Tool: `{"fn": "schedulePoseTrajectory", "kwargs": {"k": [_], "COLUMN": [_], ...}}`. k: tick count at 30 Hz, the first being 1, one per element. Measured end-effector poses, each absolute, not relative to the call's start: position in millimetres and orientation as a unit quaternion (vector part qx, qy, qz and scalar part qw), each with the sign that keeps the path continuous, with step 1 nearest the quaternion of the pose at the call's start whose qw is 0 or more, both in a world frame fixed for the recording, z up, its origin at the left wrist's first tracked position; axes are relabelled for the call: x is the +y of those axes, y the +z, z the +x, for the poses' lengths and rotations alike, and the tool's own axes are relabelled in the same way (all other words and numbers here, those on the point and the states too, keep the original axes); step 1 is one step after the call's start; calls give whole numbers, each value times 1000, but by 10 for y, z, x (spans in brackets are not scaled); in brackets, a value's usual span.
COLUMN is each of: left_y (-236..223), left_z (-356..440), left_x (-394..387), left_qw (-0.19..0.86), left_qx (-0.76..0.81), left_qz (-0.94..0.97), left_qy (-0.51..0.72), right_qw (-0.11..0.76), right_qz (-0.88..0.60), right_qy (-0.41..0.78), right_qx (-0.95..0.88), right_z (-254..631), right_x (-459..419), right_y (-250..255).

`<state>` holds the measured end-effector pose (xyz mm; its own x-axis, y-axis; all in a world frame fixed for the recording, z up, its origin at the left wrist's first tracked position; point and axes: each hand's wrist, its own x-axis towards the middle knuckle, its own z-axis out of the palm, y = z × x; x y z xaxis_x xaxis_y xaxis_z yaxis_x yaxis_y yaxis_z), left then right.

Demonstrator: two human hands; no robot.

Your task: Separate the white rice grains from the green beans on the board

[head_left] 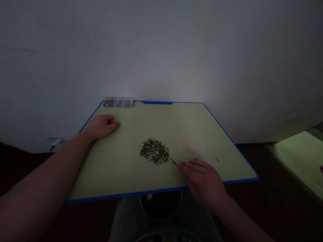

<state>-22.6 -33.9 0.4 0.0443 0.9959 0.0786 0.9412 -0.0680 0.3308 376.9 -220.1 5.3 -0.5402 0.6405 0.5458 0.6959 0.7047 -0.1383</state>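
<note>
My right hand [202, 176] pinches a thin tweezer-like tool [174, 162], mostly hidden by the fingers. Its tip points left, close to a single dark grain [171, 159] at the edge of a mixed pile. This pile of dark green-brown beans [153, 150] has pale grains showing among it. Behind the right hand lies a separate patch of small whitish grains [191, 145]. At the left side of the table, my left hand [102, 126] rests in a loose fist, thumb out, with nothing visible in it.
The pale tabletop [121, 168] has a blue rim and stands against a grey wall [161, 50]. A blurred-out object [119, 102] lies at its back left corner. A small brown sliver [217, 160] is on the right. Below the front edge is a dark round container [161, 205].
</note>
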Motion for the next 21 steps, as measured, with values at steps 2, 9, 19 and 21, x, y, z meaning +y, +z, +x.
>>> {"fn": "schedulePoseTrajectory", "kwargs": {"k": [2, 9, 19, 21], "left_y": [9, 1, 35, 42], "left_z": [-223, -225, -188, -182], "left_x": [-343, -334, -363, -365], "left_qw": [94, 94, 86, 84], "left_qx": [674, 676, 684, 684], "left_qz": [718, 717, 712, 713], "left_qy": [145, 142, 133, 131], "right_qw": [287, 295, 299, 304], "right_qz": [-389, -379, -366, -367], "right_qy": [-42, -40, -53, -57], "right_qx": [-874, -876, -880, -877], "right_z": [3754, 3765, 3717, 3725], "right_x": [-2154, -2103, -2013, -2052], "right_y": [61, 57, 66, 69]}}
